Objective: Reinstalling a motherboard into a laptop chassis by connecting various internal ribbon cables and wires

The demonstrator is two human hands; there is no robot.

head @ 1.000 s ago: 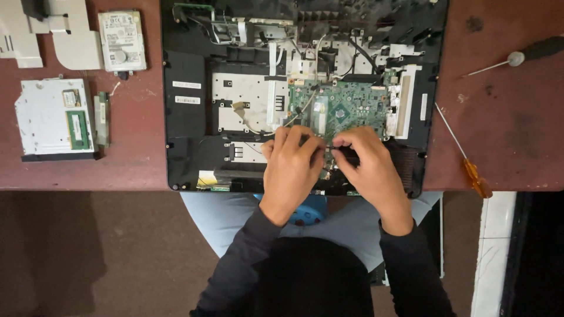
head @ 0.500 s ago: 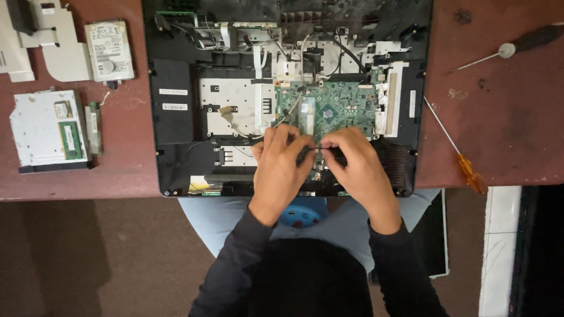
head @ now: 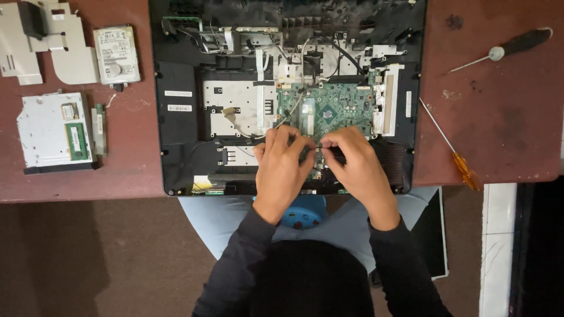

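Both hands meet at the near edge of the green circuit board (head: 329, 111); left hand (head: 282, 167) and right hand (head: 355, 167) pinch closed on something small I cannot identify, probably for fine control; removed parts lie well left of the board

Bench (head: 505, 129): reddish-brown, matt, worn, with dull stains and scuffs.
Laptop chassis (head: 176, 117), centred on the bench: black matt plastic, dusty along its far edge; bare silvery sheet-metal plates inside.
Circuit board (head: 335, 108), inside the chassis: green, slightly glossy, studded with small metal parts.
Hard drive (head: 116, 56), left of the chassis: bright metal case with paper label.
Optical drive (head: 50, 132), left of the chassis: pale brushed metal.
Cover plates (head: 35, 41), far left of the chassis: grey matt plastic or metal, cannot tell which.
Screwdriver (head: 449, 147), right of the chassis: thin steel shaft, glossy orange plastic handle.
Second screwdriver (head: 505, 50), right of the chassis: black matt handle.
Sleeves (head: 235, 276), near edge below the chassis: dark matt cloth.
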